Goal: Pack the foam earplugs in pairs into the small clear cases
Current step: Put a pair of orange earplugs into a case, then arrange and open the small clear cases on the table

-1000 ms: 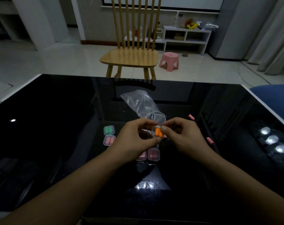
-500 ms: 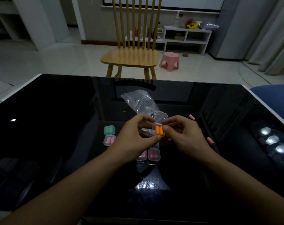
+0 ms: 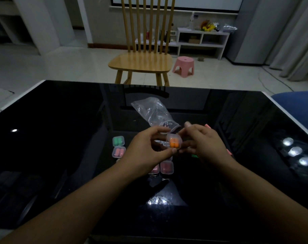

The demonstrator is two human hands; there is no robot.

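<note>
Dim room, black glossy table (image 3: 61,138); bag (image 3: 153,111) mid-table, filled cases (image 3: 118,147) below. Left hand (image 3: 148,152) and right hand (image 3: 202,147) pinch case (image 3: 174,141) by its edges above table, orange plugs (image 3: 173,143) inside, between fingertips. Probably light, stiff, slippery plastic; plugs soft foam. Hold by side walls.
</note>
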